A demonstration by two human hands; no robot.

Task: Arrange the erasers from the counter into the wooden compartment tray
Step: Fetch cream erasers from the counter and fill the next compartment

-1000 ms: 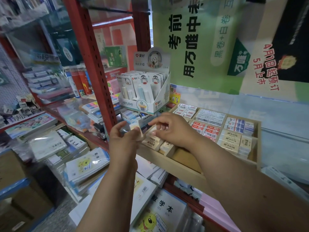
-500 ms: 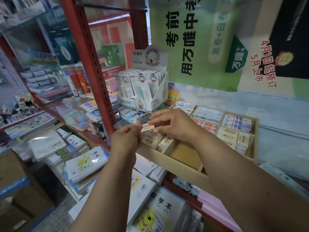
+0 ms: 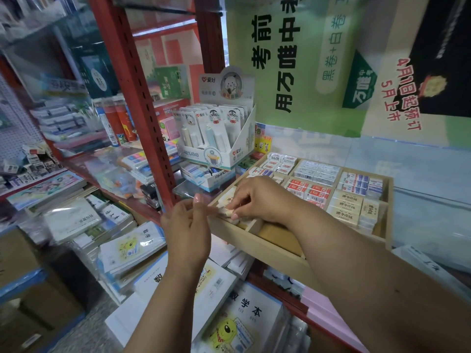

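Head view takes in a red metal shelving upright (image 3: 135,103) from 12 toward 9 o'clock, with the wooden compartment tray (image 3: 280,250) at 3 o'clock, its far cells packed with wrapped erasers (image 3: 344,202). At centre the right hand (image 3: 257,200) reaches into the tray's near-left cell, fingers curled and pinching a cream eraser (image 3: 226,212) at the tray's rim. Just at its 9 o'clock the left hand (image 3: 188,230) is raised, fingers bent; whether it grips anything cannot be told.

a stationery shop; stocked red shelving (image 3: 142,118), workbooks (image 3: 244,317)
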